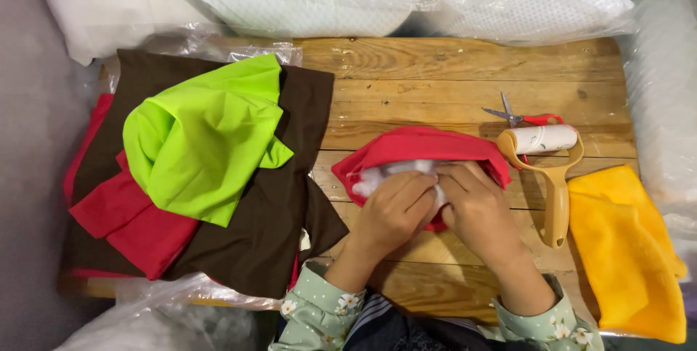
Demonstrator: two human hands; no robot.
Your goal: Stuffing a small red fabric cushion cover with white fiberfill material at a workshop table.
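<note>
While curled, both hands press white stuffing into red cover.

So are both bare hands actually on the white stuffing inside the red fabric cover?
Touching. The head view shows the left hand and right hand pressing their fingers onto the white stuffing at the red fabric cover opening.

Both hands are bare, the left hand and the right hand alike, with no rings or gloves showing. Each wrist ends in a pale green sleeve printed with small white flowers, gathered at the cuff. Between the sleeves shows a dark striped garment.
</note>
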